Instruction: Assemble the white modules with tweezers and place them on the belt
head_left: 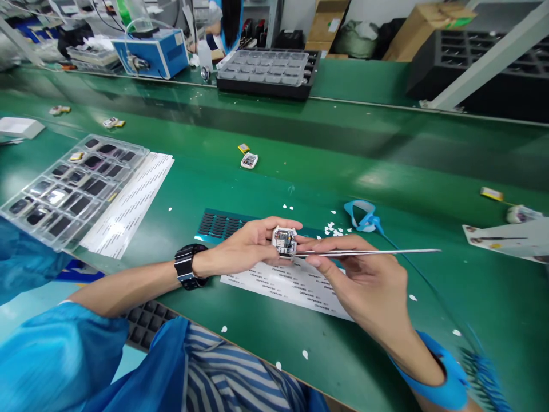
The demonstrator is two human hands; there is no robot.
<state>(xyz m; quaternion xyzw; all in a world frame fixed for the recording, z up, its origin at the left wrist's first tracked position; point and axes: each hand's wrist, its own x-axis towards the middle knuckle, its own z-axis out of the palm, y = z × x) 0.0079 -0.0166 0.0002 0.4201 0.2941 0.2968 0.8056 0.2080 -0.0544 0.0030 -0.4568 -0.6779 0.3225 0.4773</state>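
Observation:
Pinched between the thumb and fingers of my left hand [246, 246] is a small white smartwatch housing [283, 241], its circuit board facing up. My right hand [369, 274] grips thin metal tweezers [386, 252], whose tips reach the housing's lower right edge. Right fingertips are close beside the housing; whether they touch it I cannot tell. Under both hands lies a white printed sheet [287, 284]. Behind my left hand is a dark sheet of black strips [221, 225]. Small white peeled bits [334, 230] are scattered beyond my right hand.
A clear compartment tray [71, 191] of dark screens stands left, on a white printed sheet [132, 200]. Another opened housing [249, 161] with a yellow battery [243, 148] lies ahead. A blue wrist strap [362, 216] trails its cord right. A co-worker [229, 23] sits beyond the bench.

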